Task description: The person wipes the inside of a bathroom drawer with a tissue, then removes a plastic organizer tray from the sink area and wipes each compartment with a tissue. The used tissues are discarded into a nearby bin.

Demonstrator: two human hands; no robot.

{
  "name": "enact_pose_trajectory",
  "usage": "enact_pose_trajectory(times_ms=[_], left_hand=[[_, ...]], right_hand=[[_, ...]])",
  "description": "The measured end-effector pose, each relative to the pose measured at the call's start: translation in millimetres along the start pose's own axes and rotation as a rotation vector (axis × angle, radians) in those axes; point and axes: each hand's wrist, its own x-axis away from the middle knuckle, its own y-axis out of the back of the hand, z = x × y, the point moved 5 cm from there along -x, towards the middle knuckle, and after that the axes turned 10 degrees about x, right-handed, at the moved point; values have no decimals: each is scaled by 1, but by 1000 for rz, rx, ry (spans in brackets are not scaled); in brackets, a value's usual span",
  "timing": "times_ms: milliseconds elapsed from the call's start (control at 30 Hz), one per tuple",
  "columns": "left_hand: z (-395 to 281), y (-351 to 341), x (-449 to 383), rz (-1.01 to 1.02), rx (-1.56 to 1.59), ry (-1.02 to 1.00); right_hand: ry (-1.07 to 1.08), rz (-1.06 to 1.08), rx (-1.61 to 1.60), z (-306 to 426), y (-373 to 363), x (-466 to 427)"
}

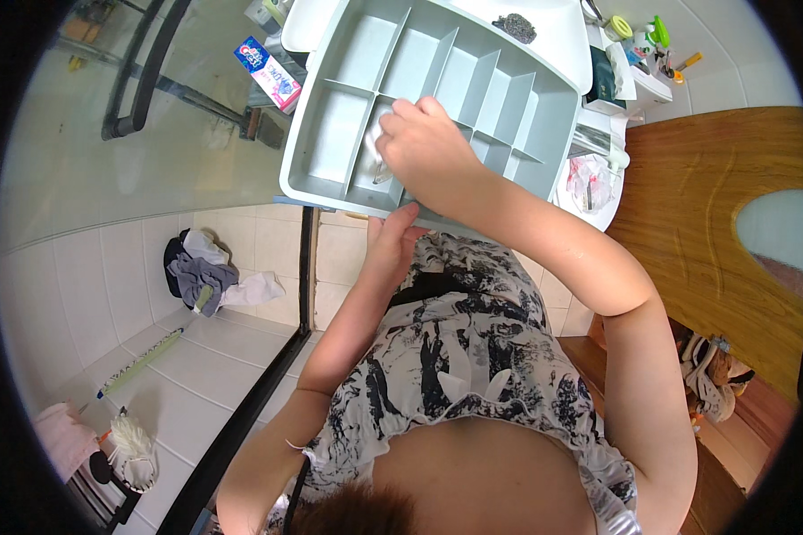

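Note:
A pale grey-green plastic drawer organizer (343, 144) with several compartments lies tilted before me, across a white washbasin counter. My left hand (396, 242) grips its near edge, the thumb on top of the rim and the fingers under it. Closed around a white wad, perhaps tissue or cloth (373, 142), my right hand (425, 144) is inside the near row, at the second compartment from the left. Below the wad some small clear or dark thing shows, too blurred to name. A steel wool scourer (516, 28) rests on the white surface beyond the organizer's far edge.
Left of the organizer stand a toothpaste box (268, 75) and a glass shower door (174, 160) with a black handle. At right are a tissue box (604, 80), a green-topped spray bottle (648, 41), a clear plastic bag (589, 182) and a wooden door (709, 200).

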Motion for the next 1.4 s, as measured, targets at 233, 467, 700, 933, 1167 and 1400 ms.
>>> enact_pose_trajectory(times_ms=[233,467,700,933,1167,1400], left_hand=[[1,3,2,9,31,-6],[3,1,-3,-27,24,36],[-3,-11,-3,-6,-14,-50],[6,0,-2,-45,-38,-4],[6,8,-6,13,93,0],[0,-2,-1,9,-58,-27]], right_hand=[[-83,-264,-129,-7,19,10],[-6,37,314,3,-12,-11],[-332,31,18,0,-18,-8],[-268,77,-285,-5,-22,-1],[-434,-334,-648,-43,30,33],[-717,-484,-1266,-68,23,64]])
